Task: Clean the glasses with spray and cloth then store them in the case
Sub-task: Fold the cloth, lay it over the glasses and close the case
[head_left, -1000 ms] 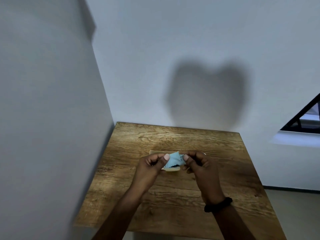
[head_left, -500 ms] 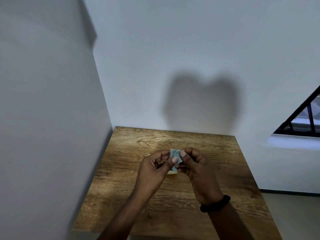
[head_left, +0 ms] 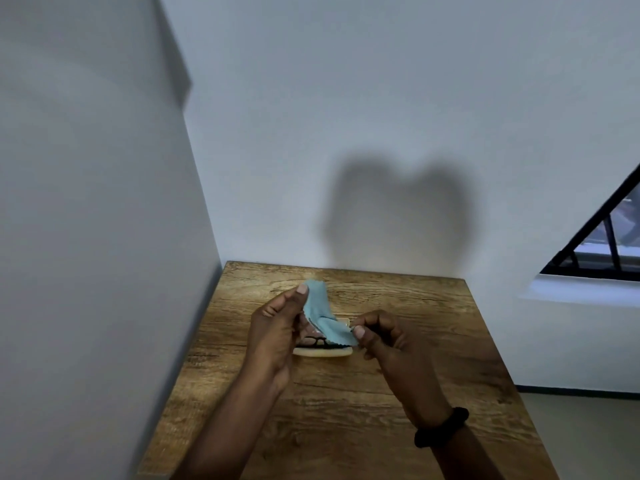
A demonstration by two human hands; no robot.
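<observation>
Head view: cream case [head_left: 322, 353] lies on tabletop [head_left: 381, 393], long axis left-right. Dark-framed glasses [head_left: 317, 341] lie in it, partly hidden by cloth & left hand. Light-blue cloth [head_left: 320, 311] is held just above case, long axis running far-left to near-right. Left hand [head_left: 273, 327] grip pinches its far end w/ thumb. Right hand [head_left: 384, 337] grip pinches near end. Black band [head_left: 441, 427] on right wrist.

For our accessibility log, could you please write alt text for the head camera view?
A left hand and a right hand pinch opposite ends of a light blue cleaning cloth above black-framed glasses lying in a cream case on a brown wooden table.
</observation>
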